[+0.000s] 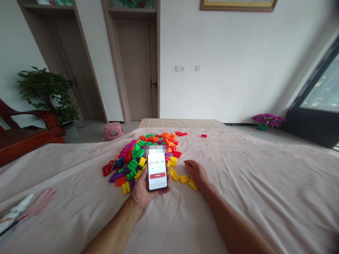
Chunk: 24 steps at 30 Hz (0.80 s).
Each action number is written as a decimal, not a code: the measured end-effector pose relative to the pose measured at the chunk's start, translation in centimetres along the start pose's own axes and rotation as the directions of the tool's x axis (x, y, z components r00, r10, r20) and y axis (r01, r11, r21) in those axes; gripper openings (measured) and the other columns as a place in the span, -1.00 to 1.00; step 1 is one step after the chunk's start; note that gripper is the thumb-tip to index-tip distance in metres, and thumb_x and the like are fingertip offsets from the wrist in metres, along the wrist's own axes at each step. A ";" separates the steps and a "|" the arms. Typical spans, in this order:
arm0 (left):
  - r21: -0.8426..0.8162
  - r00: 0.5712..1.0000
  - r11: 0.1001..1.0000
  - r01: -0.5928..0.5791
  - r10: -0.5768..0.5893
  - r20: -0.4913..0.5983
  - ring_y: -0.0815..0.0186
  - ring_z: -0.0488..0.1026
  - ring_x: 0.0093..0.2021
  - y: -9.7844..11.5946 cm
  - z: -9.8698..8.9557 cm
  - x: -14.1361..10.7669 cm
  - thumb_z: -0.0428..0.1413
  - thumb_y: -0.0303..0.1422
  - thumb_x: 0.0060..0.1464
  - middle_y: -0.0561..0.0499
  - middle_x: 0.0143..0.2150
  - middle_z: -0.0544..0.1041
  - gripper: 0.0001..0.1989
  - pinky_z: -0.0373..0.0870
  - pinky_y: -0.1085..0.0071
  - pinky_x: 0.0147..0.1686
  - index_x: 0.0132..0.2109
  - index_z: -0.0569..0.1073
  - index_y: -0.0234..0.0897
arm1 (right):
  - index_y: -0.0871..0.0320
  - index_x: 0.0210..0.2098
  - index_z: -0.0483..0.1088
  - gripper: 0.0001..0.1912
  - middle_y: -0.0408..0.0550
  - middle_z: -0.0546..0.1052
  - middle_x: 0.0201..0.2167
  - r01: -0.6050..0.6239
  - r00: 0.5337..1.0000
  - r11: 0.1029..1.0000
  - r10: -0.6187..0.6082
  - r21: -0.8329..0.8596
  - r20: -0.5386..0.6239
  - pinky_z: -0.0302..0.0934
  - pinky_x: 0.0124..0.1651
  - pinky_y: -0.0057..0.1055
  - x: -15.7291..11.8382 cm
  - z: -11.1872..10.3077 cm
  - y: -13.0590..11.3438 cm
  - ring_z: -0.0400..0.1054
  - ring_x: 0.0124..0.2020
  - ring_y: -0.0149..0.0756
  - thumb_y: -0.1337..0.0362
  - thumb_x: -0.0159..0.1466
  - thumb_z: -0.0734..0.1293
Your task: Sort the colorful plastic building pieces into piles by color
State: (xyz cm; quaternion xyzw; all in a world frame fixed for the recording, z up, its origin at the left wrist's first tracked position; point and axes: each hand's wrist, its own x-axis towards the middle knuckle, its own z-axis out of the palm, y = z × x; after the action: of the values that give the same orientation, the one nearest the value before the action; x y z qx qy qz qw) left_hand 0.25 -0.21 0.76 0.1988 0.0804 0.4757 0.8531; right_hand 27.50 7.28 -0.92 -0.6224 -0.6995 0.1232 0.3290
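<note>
My left hand [141, 190] is wrapped round a smartphone [157, 180], held upright with its screen facing me. The screen reads 00:00:00 above a red button, and its top is blurred out. Behind the phone lies a heap of plastic toy pieces [137, 152] in green, orange, red, purple, blue and yellow; the phone hides part of it. My right hand [198, 173] rests on the cloth to the right, its fingers loosely bent, with nothing visible in them. Beside it lie a few yellow pieces [184, 179], one close to the wrist.
A pale patterned cloth [238, 183] covers the broad surface. One red piece [204, 135] lies apart at the far side. A pink strip of fabric [42, 201] and a white packet [16, 211] are at the left. Beyond stand a pink stool [113, 131] and a wooden chair [29, 127].
</note>
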 end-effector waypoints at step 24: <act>0.024 1.000 1.000 0.001 -0.002 0.008 -0.14 0.45 0.22 0.1 0.5 -0.1 -0.08 0.01 0.31 -0.33 0.23 0.51 -0.34 0.35 -0.22 0.12 0.41 0.25 -0.24 | 0.05 -0.01 0.56 -0.65 -0.09 0.63 -0.03 0.003 1.000 1.000 -0.003 0.000 0.004 0.30 0.03 -0.38 0.1 0.1 0.1 0.50 -0.01 -0.22 0.27 0.36 0.19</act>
State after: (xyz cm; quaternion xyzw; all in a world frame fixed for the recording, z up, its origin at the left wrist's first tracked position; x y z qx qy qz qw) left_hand 0.29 -0.42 1.25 0.2109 0.0829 0.4732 0.8513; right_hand 27.53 7.36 -0.99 -0.6212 -0.7010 0.1240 0.3278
